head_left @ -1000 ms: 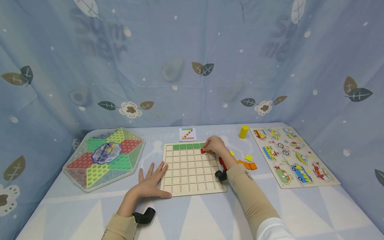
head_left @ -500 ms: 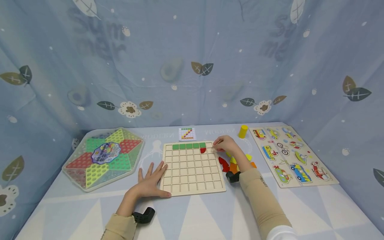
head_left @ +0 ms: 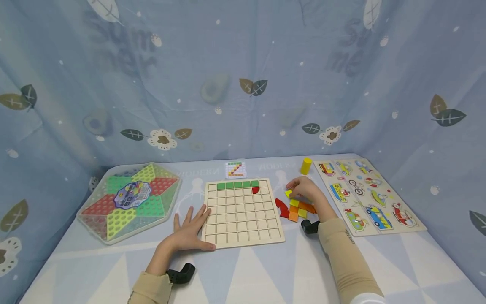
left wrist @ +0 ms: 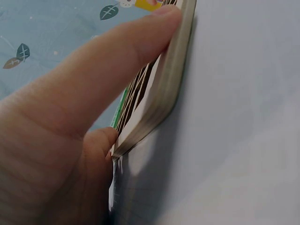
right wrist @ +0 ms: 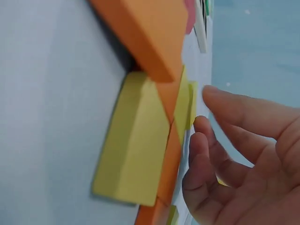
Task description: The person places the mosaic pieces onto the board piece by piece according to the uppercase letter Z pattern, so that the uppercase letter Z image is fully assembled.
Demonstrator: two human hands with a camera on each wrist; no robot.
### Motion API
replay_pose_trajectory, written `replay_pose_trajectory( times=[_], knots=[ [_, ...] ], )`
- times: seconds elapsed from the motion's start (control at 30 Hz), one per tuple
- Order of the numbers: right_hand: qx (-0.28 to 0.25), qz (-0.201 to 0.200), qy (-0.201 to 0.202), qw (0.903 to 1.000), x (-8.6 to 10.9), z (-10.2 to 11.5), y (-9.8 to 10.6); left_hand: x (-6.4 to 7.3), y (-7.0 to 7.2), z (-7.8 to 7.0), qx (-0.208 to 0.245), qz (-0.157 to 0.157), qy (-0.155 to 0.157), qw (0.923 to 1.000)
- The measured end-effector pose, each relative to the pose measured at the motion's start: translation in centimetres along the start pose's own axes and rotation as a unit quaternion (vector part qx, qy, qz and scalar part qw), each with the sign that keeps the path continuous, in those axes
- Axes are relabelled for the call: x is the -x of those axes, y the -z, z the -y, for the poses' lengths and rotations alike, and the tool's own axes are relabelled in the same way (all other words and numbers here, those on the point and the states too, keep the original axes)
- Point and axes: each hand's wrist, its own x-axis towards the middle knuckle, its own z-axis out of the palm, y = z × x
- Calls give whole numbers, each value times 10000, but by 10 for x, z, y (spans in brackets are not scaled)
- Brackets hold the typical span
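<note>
A wooden grid board [head_left: 243, 219] lies in the middle of the table. A row of green square tiles [head_left: 238, 185] fills part of its top row, and a red quarter-round tile [head_left: 256, 191] sits below the row's right end. My left hand [head_left: 187, 234] rests spread at the board's left edge, its thumb on the lower left corner [left wrist: 161, 28]. To the right, my right hand [head_left: 306, 189] hovers at the loose tiles, thumb and fingers apart in the right wrist view. Its fingertips are close to a yellow tile [head_left: 288, 193]. Orange tiles [head_left: 293, 216] lie beneath.
Red pieces [head_left: 282, 207] lie between the board and the yellow and orange pile. Behind the board is a small pattern card [head_left: 236, 169]. A yellow cylinder [head_left: 306, 166] stands at the back. A picture puzzle board [head_left: 368, 198] lies right, a hexagonal game box [head_left: 130, 202] left.
My right hand has let go of the red tile on the board and moved right to the pile of loose tiles. My left hand has stayed at the board's edge.
</note>
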Motion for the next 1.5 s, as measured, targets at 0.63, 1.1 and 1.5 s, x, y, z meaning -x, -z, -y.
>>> replay_pose_trajectory(
  times=[0.63, 1.1, 1.5],
  knots=[
    [124, -125, 592, 9981, -2, 13, -12, 0, -2, 3, -38, -37, -24, 10000],
    [-710, 240, 1423, 9870, -8, 57, -62, -2, -4, 4, -56, -54, 11, 10000],
    [131, 127, 1513, 9883, -13, 79, -88, -2, -4, 3, -41, -83, 45, 9999]
  ],
)
